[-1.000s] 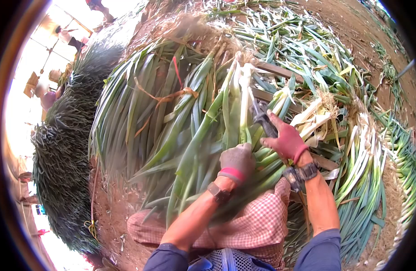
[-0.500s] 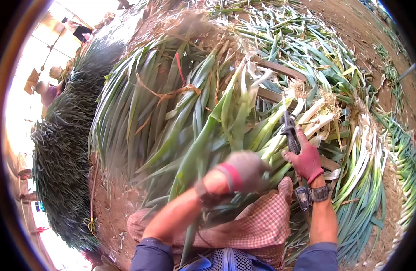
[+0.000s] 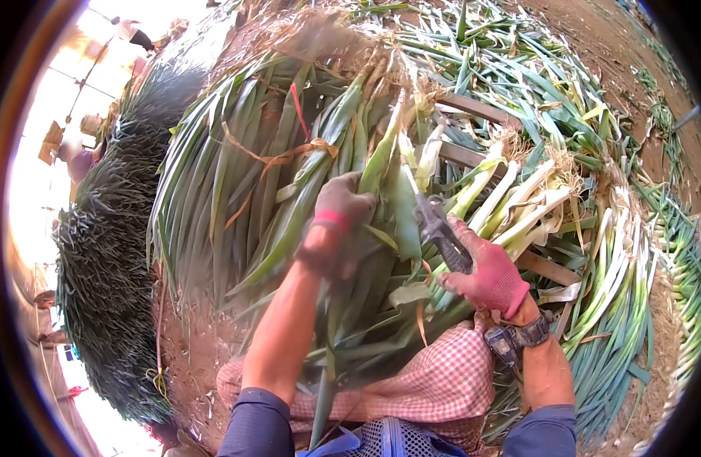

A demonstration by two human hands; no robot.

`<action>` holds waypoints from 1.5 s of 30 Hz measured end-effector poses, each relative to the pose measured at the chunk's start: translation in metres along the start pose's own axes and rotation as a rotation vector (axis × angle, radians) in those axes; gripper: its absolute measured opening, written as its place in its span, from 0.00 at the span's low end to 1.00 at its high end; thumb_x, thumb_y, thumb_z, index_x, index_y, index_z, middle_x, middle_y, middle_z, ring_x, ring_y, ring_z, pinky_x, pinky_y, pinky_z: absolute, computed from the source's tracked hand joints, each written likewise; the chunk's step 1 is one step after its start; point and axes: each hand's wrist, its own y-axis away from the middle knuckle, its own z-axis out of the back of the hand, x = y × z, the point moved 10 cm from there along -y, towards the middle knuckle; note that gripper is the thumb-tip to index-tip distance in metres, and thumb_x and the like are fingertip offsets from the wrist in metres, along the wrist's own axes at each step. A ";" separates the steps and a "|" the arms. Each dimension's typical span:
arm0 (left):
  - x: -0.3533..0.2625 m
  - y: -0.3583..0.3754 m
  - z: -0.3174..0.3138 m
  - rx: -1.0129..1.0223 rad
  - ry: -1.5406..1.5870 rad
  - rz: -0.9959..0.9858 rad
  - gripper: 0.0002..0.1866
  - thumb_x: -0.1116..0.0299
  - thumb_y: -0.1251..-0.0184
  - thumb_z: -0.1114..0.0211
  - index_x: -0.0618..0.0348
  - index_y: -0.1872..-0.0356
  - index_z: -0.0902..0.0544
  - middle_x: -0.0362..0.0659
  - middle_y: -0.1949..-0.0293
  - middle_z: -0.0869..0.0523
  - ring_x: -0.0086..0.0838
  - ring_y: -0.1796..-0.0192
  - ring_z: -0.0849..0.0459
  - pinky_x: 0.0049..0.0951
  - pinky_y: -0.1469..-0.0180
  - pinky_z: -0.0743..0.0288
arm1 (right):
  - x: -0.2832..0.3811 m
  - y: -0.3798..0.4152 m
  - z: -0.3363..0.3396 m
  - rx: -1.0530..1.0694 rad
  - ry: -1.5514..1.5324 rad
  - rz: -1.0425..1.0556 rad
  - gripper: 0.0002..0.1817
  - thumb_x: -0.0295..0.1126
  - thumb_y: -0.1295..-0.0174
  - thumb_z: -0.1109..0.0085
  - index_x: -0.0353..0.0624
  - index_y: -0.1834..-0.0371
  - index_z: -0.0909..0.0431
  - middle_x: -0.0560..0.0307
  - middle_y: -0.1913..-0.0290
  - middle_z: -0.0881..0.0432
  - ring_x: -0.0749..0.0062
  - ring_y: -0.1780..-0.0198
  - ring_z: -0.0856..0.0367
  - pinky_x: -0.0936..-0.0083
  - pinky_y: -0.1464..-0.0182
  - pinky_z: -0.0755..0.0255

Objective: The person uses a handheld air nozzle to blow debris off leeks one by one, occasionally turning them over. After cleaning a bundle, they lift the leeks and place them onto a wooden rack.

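My left hand (image 3: 344, 201), in a greyish glove with a pink cuff, is closed around the green leaves of a leek (image 3: 382, 156); its fingertips are partly hidden. In my right hand (image 3: 491, 274), gloved in dark red, is a black air blow gun (image 3: 446, 238). Its thin metal nozzle points up and left, close to the leek's leaves. Beside the blow gun, several leeks with white stalks (image 3: 518, 202) lie with roots pointing away from me. Under my left forearm, more long green leaves run toward my lap.
A large bundle of leeks (image 3: 221, 175) tied with brown cord spreads at the left. Beyond it rises a tall dark-green stack (image 3: 110, 297). Wooden slats (image 3: 480, 110) show among the leeks. More leeks (image 3: 613, 282) lie at my right. A person (image 3: 82, 161) is at the far left.
My left hand has moved up and left, from above my lap to the leek leaves. My right hand has shifted left and slightly down with the air blow gun, whose nozzle now points more leftward.
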 end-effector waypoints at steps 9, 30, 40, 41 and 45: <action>0.024 0.025 -0.011 0.064 0.591 0.151 0.22 0.71 0.38 0.26 0.73 0.44 0.13 0.41 0.61 0.08 0.22 0.64 0.13 0.26 0.60 0.20 | -0.008 -0.040 -0.018 0.123 0.106 -0.033 0.54 0.46 0.46 0.23 0.42 0.15 0.37 0.29 0.49 0.12 0.36 0.46 0.11 0.57 0.41 0.19; 0.029 0.045 -0.031 0.101 0.582 0.133 0.20 0.77 0.35 0.29 0.72 0.42 0.13 0.37 0.60 0.08 0.16 0.66 0.15 0.23 0.62 0.20 | -0.007 -0.053 -0.006 0.063 0.029 -0.057 0.55 0.48 0.43 0.23 0.35 0.15 0.39 0.30 0.50 0.11 0.42 0.48 0.09 0.60 0.41 0.19; -0.003 0.106 -0.037 0.074 0.422 0.040 0.19 0.76 0.35 0.30 0.69 0.43 0.12 0.36 0.59 0.07 0.15 0.61 0.14 0.24 0.57 0.17 | 0.010 -0.004 0.002 0.068 0.059 -0.093 0.56 0.46 0.45 0.22 0.39 0.14 0.39 0.24 0.40 0.15 0.38 0.38 0.13 0.59 0.34 0.22; -0.003 0.112 -0.043 0.072 0.423 0.037 0.19 0.76 0.35 0.30 0.69 0.43 0.12 0.36 0.59 0.07 0.15 0.61 0.14 0.24 0.57 0.17 | 0.012 0.000 -0.001 0.093 0.117 -0.095 0.56 0.46 0.45 0.22 0.39 0.14 0.39 0.24 0.38 0.16 0.39 0.36 0.14 0.59 0.33 0.22; -0.042 0.147 -0.049 0.081 0.386 0.034 0.17 0.59 0.35 0.30 0.57 0.50 0.10 0.53 0.61 0.07 0.44 0.59 0.07 0.43 0.52 0.16 | 0.002 0.016 0.016 0.001 0.077 -0.072 0.56 0.47 0.45 0.22 0.36 0.15 0.39 0.26 0.35 0.17 0.40 0.35 0.14 0.60 0.31 0.23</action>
